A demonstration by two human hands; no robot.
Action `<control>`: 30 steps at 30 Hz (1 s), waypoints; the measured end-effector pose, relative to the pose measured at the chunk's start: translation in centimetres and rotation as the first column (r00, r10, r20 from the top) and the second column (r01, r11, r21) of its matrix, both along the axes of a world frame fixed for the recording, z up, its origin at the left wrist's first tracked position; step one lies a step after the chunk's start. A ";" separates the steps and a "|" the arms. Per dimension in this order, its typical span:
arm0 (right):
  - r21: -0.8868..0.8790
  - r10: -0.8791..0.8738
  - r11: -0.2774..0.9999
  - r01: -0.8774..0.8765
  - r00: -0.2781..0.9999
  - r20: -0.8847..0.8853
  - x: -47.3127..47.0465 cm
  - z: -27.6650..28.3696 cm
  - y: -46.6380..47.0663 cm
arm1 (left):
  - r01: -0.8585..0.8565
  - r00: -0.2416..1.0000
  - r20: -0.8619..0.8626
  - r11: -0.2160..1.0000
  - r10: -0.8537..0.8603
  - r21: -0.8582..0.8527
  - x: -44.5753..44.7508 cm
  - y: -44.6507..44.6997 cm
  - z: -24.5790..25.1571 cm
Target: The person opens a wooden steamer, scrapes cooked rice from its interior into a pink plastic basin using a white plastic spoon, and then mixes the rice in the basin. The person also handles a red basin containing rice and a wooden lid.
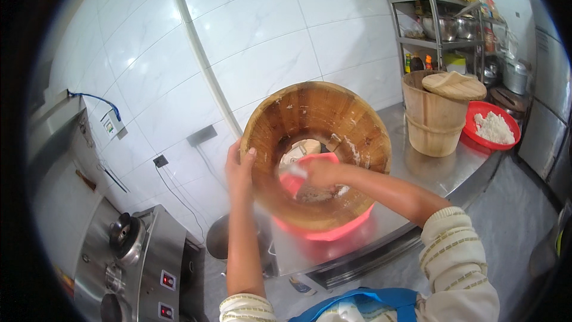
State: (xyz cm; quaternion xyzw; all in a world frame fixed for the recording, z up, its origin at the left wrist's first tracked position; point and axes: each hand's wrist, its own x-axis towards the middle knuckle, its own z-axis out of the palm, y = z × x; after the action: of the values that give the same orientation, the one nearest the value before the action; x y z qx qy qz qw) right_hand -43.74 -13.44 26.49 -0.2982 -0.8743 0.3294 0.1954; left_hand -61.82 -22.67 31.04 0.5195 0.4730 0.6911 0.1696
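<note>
A round wooden barrel (308, 107), open at both ends, is tilted towards me above a pink-red plastic basin (330, 235). White bits, like rice or dough, cling to its inner staves. My left hand (240, 165) grips the barrel's left rim, thumb inside the edge. Reaching through the wide mouth, my right hand (321, 173) is deep inside, near the lower opening. Its fingers are closed around a pale object (297, 170), too blurred to identify. Through that opening show part of the basin and something pale and wooden behind it.
On the steel table (429, 172) stand a wooden bucket (433, 120) with its lid (453, 86) askew, and a red bowl (469, 136) of white rice-like food (494, 127). A metal rack (435, 44) holds pots. A large steel pot (219, 237) and a stove unit (152, 264) are at left.
</note>
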 end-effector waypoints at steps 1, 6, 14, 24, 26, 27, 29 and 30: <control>-0.102 -0.107 0.988 0.113 0.992 0.066 -0.3 -0.1 0.6 | 0.012 1.000 -0.004 1.000 -0.012 0.016 0.0 -0.1 -0.1; 0.340 0.293 0.905 -0.256 0.954 -0.059 -0.5 -1.9 2.2 | 0.020 0.999 -0.028 0.998 -0.019 0.052 -0.2 0.0 -0.5; 0.395 0.297 0.888 -0.235 0.949 -0.104 0.6 -2.1 0.6 | 0.022 1.000 0.019 0.998 -0.023 0.051 -0.2 0.5 -0.4; 0.213 0.245 0.937 -0.276 0.956 0.163 0.3 -0.2 -0.8 | 0.038 0.999 0.000 0.995 -0.038 0.087 0.0 0.0 -0.1; 0.418 0.343 0.846 -0.330 0.938 0.046 0.6 -0.1 -0.5 | 0.028 1.000 -0.002 0.997 -0.028 0.078 -0.1 0.1 0.0; 0.515 0.399 0.787 -0.339 0.917 -0.006 0.8 0.4 -0.4 | 0.000 1.000 -0.016 0.997 0.001 0.080 -0.1 0.1 0.0; 0.628 0.307 0.718 -0.301 0.946 0.103 1.7 2.2 0.2 | 0.027 1.000 0.007 0.999 -0.027 0.047 -0.2 0.3 0.1; 0.656 0.226 0.696 -0.292 0.956 0.186 2.4 3.4 0.5 | 0.021 1.000 0.007 0.999 -0.021 0.032 -0.2 0.3 0.1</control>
State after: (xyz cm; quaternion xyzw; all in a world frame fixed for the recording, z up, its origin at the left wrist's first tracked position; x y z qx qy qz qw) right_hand -41.31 -12.94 29.84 -0.0953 -0.9747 -0.0010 0.2020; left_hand -61.97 -22.34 31.17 0.5247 0.4559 0.6985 0.1705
